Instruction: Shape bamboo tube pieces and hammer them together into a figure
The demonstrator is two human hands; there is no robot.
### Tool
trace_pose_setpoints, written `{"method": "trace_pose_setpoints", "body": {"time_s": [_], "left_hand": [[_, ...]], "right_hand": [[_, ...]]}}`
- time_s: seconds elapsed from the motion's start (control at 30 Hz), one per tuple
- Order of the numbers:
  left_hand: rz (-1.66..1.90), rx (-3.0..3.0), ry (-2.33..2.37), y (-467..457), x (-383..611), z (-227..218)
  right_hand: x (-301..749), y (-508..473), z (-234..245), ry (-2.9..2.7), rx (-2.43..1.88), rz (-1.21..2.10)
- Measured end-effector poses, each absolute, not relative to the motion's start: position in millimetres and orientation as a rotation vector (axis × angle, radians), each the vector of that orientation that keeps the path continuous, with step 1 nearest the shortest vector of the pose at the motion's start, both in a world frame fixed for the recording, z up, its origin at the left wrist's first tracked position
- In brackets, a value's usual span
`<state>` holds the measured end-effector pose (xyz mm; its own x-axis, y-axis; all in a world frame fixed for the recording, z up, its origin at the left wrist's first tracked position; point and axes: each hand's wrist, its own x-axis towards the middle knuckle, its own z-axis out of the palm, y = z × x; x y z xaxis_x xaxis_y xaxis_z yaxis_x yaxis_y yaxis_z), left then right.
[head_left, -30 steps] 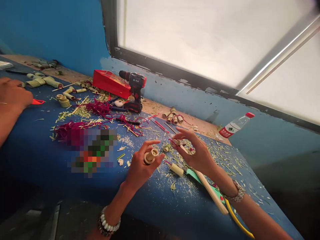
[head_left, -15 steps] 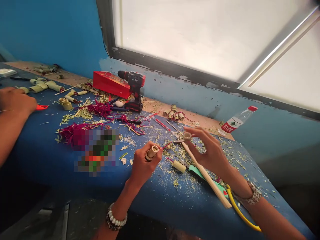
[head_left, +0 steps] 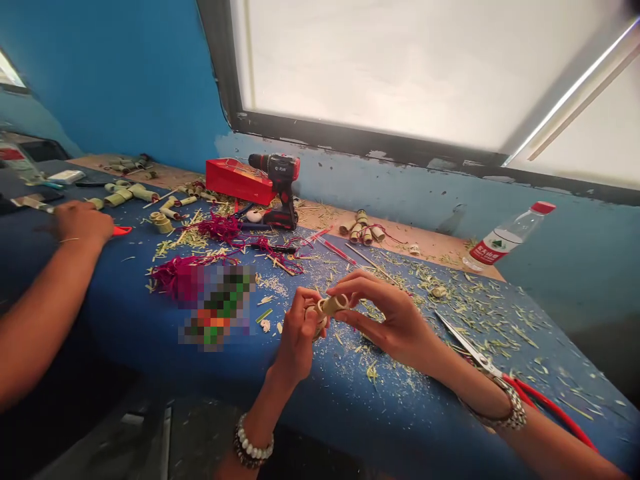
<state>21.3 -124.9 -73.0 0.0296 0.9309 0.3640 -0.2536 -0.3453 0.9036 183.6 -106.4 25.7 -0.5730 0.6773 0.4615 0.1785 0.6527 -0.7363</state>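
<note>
My left hand (head_left: 299, 333) and my right hand (head_left: 387, 317) meet over the blue table (head_left: 120, 280), both pinching a short pale bamboo tube (head_left: 333, 305). Its lower end is partly hidden behind my left fingers. A smaller piece may sit inside or against it, but I cannot tell. Steel scissors with red handles (head_left: 473, 353) lie just beyond my right wrist, under my forearm. Further left, a co-worker's hand (head_left: 83, 223) rests near a red-handled tool (head_left: 121, 231).
A cordless drill (head_left: 280, 188) and a red box (head_left: 233, 181) stand at the back by the wall. Near them lie magenta fibres (head_left: 219, 228), a pixelated patch (head_left: 217, 307), a cluster of bamboo pieces (head_left: 361, 227) and a plastic bottle (head_left: 505, 237). Shavings cover the table.
My hands have come together on the tube, and the small ring in my right fingers no longer shows. The view has shifted, and red-handled scissors now show at the right.
</note>
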Motion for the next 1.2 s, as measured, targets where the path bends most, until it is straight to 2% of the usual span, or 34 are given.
{"method": "trace_pose_setpoints", "body": {"time_s": [0.2,0.53,0.8,0.97,1.07,1.2], "left_hand": [[1.460,1.520,0.798,-126.0,16.9,-71.2],[1.432,1.752,0.890,-123.5,16.2,-71.9],[1.607,1.568,0.884,-123.7,21.5,-81.3],[1.652,1.474,0.829,-122.0,21.2,-76.7],[1.589,1.494,0.822,-123.1,20.7,-77.0],[1.610,1.447,0.797,-123.8,21.5,-78.6]], "right_hand": [[184.7,-104.8,22.0,-2.158,-0.643,0.645],[184.7,-98.2,26.7,-2.230,-0.708,0.529],[192.3,-93.4,45.8,-2.255,-0.763,0.669],[210.9,-45.5,8.4,-2.191,-1.202,0.527],[218.6,-25.2,-18.4,-2.236,-1.219,0.543],[232.5,-22.6,-23.2,-2.331,-1.119,0.545]]}}
